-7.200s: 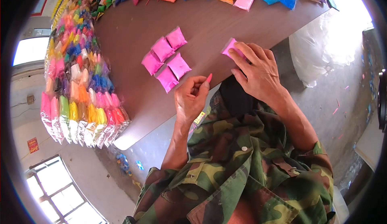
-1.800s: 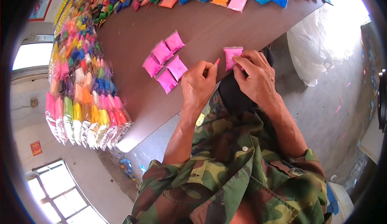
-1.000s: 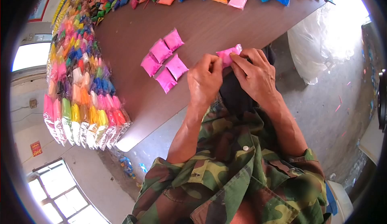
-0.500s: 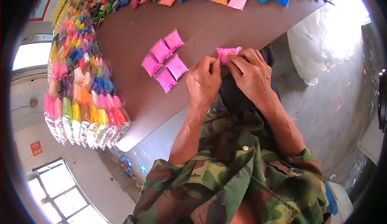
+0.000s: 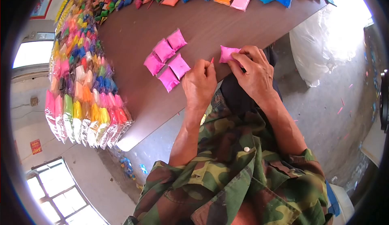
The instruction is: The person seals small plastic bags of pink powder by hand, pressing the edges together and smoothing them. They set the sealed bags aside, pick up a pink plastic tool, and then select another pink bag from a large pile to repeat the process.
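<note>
A pink packet is gripped between the thumb and fingers of the right hand, near the table edge. Just beside it, a small pink-red piece is pinched, tip upward, in the left hand. Five pink packets are grouped on the brown table, beyond and to the left of the left hand.

No readable text; red wall sign illegible.

Five packets lie on the table, right of bags.
</note>
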A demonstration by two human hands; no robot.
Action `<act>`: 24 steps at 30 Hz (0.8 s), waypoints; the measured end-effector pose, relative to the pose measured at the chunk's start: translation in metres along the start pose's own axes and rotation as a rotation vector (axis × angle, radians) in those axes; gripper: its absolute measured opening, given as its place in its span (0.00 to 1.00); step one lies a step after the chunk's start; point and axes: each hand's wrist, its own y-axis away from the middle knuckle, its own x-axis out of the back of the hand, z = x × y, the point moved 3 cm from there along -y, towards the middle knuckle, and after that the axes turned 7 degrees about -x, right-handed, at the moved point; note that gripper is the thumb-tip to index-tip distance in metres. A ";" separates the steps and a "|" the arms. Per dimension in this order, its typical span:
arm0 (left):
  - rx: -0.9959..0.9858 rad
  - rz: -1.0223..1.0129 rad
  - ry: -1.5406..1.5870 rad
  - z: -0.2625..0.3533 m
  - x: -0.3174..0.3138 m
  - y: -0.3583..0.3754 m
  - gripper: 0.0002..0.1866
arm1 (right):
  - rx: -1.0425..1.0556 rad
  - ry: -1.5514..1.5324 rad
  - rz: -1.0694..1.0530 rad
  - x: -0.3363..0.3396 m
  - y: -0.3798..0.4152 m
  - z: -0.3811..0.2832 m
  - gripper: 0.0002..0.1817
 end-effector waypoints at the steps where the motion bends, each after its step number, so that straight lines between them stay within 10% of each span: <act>1: -0.010 0.014 0.036 0.003 0.003 -0.001 0.08 | 0.006 0.007 -0.011 0.003 -0.002 -0.001 0.12; 9: 0.172 0.090 0.460 0.006 0.010 0.000 0.06 | 0.035 -0.003 -0.066 0.012 -0.010 0.002 0.12; 24: -0.129 -0.064 0.258 0.032 -0.006 -0.014 0.03 | -0.454 -0.354 -0.277 0.007 0.004 0.015 0.12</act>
